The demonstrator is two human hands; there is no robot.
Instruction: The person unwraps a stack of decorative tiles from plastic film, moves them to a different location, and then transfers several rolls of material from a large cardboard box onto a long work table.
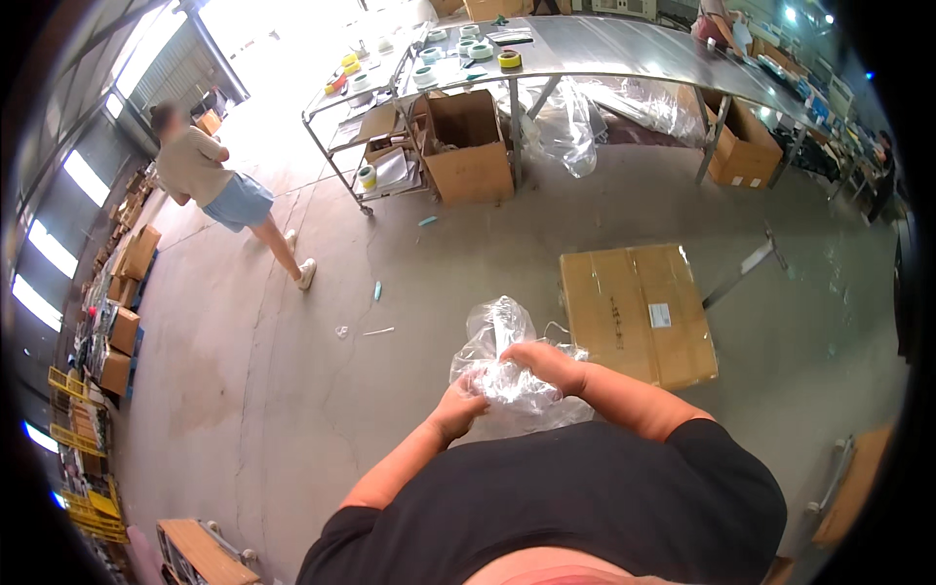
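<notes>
In front of my body, both hands grip a crumpled sheet of clear plastic film [500, 327]. My left hand [458, 408] is closed on its left side, fingers partly hidden in the folds. Over its upper right part, my right hand [548, 367] is closed, with the thumb side toward the middle. More of the film hangs below and behind my hands. To the right of the film, a sealed cardboard box [634, 317] with a white label lies on the floor, close to my right forearm.
A long metal table [624, 49] stretches across the back, with tape rolls [475, 49] at its left end. Under it sit an open carton [468, 146], bundled plastic [570, 132] and another box [743, 146]. A person [210, 175] stands at the left. Small scraps [378, 291] lie on the floor.
</notes>
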